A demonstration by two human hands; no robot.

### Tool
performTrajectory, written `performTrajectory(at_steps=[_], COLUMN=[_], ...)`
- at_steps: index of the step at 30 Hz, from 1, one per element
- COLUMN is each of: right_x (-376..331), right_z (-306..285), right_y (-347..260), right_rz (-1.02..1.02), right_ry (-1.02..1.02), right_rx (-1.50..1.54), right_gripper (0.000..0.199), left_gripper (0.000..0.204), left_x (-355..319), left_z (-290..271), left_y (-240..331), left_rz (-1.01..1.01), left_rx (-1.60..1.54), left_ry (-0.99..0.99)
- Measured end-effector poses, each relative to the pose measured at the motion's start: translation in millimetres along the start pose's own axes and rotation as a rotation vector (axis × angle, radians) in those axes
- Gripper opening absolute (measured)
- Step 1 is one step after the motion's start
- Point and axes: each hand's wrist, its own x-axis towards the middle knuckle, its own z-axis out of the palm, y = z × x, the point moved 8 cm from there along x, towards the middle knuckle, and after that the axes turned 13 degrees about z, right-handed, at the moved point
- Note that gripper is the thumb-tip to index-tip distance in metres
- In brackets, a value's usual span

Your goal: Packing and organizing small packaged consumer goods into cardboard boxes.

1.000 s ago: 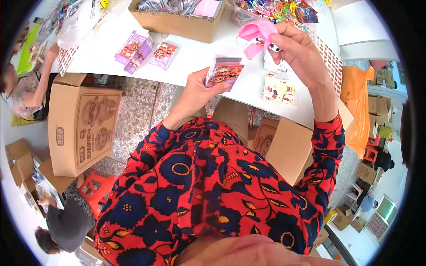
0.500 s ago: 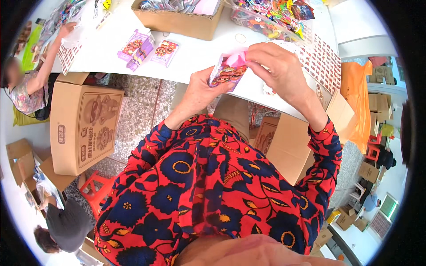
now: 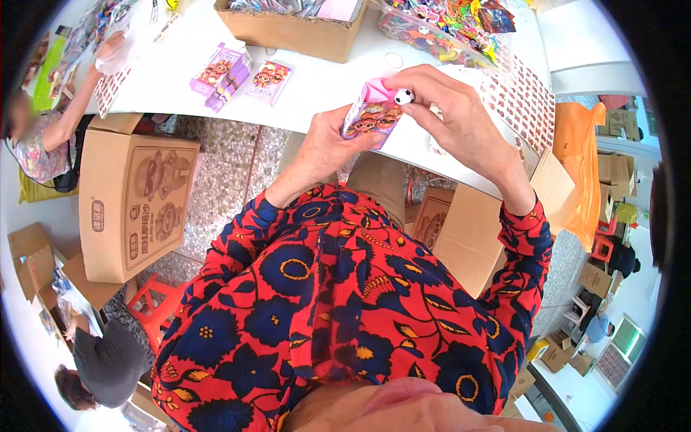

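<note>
My left hand point(image 3: 320, 147) grips a small purple printed packet point(image 3: 371, 115) held upright above the edge of the white table point(image 3: 317, 86). Its top is open and a pink item point(image 3: 378, 90) sticks out of it. My right hand point(image 3: 453, 119) pinches a tiny black-and-white ball point(image 3: 404, 96) right at the packet's mouth, touching the pink item. Both forearms wear red and blue flowered sleeves point(image 3: 360, 288).
Flat purple packets point(image 3: 223, 72) and one more point(image 3: 268, 78) lie on the table. An open cardboard box point(image 3: 295, 29) and a bin of colourful trinkets point(image 3: 446, 25) stand behind. A large carton point(image 3: 137, 201) sits on the floor at left. Other people work at the left edge.
My right hand brought the pink item down from the upper right into the packet. Both hands have lifted the packet slightly and now a small ball shows at my fingertips.
</note>
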Motion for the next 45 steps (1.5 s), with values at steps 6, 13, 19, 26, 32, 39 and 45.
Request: performTrajectory(at_steps=[6,13,19,26,32,39,45], right_x=[0,-10,-22,-33,-45,-50,-65], right_z=[0,-6,-1,-3,9,56,14], right_y=[8,0,0,1,7,20,17], right_rz=[0.053,-0.004,-0.110,-0.016,0.060,0.113,0.057], right_ry=[0.091,0.242,0.279,0.232,0.134,-0.299,0.289], right_rx=[-0.011,0.021,-0.158,-0.050,0.081,0.268,0.318], right_gripper=[0.024,0.022,0.023,0.027,0.029,0.027,0.027], left_gripper=[0.033,0.033,0.032,0.032,0.028,0.028,0.031], left_x=[-1,-3,-1,1,-2,-11,-6], left_z=[3,5,7,13,16,18,25], left_y=[7,13,8,8,2,-5,0], left_rz=[0.019,0.024,0.036,0.036,0.051,0.050,0.024], left_rx=[0.067,0.055,0.090,0.077,0.237,0.482,0.177], left_ry=[-0.075,-0.092,-0.077,-0.063,-0.136,-0.225,-0.090])
